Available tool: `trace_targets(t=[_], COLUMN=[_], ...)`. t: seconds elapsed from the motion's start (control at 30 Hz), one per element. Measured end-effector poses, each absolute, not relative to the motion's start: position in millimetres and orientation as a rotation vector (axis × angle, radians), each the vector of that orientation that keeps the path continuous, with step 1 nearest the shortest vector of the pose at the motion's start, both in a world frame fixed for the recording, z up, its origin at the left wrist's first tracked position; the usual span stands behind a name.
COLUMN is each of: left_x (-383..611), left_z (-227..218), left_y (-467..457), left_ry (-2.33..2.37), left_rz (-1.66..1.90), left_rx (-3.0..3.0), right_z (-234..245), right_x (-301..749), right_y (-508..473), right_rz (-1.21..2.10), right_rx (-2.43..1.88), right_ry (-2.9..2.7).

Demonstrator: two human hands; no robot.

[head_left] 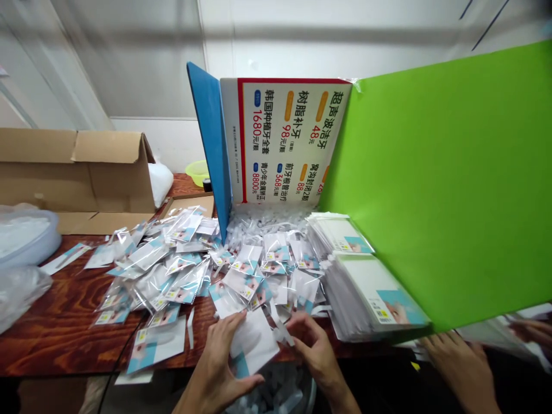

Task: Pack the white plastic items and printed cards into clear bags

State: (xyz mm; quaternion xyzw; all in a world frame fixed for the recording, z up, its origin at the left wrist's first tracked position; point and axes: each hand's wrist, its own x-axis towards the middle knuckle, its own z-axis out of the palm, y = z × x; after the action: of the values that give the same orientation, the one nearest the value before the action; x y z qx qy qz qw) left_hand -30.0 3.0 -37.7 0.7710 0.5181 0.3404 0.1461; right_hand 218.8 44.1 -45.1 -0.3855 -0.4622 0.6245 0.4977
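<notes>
My left hand grips a small white packet with a blue corner, thumb below and fingers along its upper left edge, over the table's front edge. At the packet's right side, my right hand pinches a narrow white strip between thumb and fingers. Whether the strip is still joined to the packet I cannot tell. Just beyond my hands lies a loose heap of similar clear-wrapped packets. To the right stand stacks of printed cards. Below my hands is a bin holding whitish scraps.
A green panel rises at right, a printed price board behind, and a blue panel at left. More packets spread left. Beyond are a cardboard box and a tub. Another person's hand is at lower right.
</notes>
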Motion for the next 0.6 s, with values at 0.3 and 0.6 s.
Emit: trace_targets(t=[0.3, 0.6], left_x=[-28.6, -21.1], left_z=[-39.2, -66.6], left_y=[8.3, 46.2], left_ry=[1.337, 1.192], left_rz=[0.791, 0.806], left_rx=[2.300, 2.524], right_z=[-29.2, -67.6], right_x=[229.2, 224.5], right_y=[40.9, 54.4], right_rz=[1.629, 1.552], right_rx=[-0.873, -1.190], right_ry=[-1.324, -1.211])
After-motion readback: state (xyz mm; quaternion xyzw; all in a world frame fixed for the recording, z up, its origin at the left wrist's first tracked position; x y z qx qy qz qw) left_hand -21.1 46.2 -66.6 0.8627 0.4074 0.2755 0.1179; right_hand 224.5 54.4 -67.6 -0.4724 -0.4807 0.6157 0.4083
